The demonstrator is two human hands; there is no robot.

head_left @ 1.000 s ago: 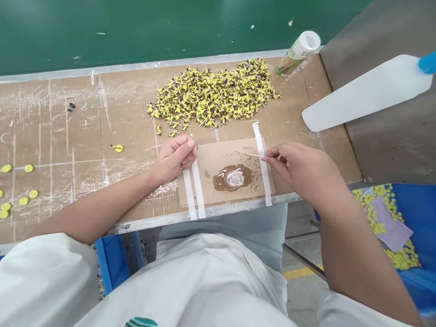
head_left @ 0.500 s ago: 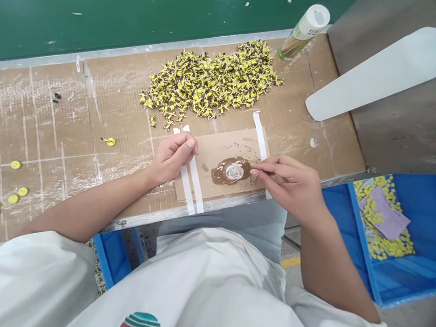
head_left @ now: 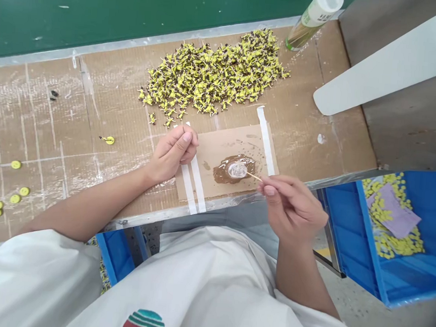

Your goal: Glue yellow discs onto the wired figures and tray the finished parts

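Note:
My right hand (head_left: 293, 206) pinches a thin wooden toothpick (head_left: 255, 176) between thumb and fingers. Its far tip meets the edge of a whitish, round, glossy patch (head_left: 237, 170), which lies in a wet brown stain (head_left: 221, 173) on a piece of cardboard (head_left: 225, 141). At the left end of that cardboard, my left hand (head_left: 176, 153) rests with its fingers curled and thumb pressed in; whatever it may hold is hidden. Beyond both hands spreads a large pile of small yellow-and-black figures (head_left: 216, 78).
White tape strips (head_left: 197, 184) cross the cardboard. A lone yellow disc with a dark piece (head_left: 109, 140) and several yellow discs (head_left: 15, 198) lie to the left. A clear tube of sticks (head_left: 310, 25) stands at the back right, near a long white object (head_left: 381, 65). A blue bin (head_left: 378, 274) sits below right.
My right hand has drawn back toward me and turned, so more of the toothpick shows. My left hand stays closed at nearly the same spot. The view has shifted slightly.

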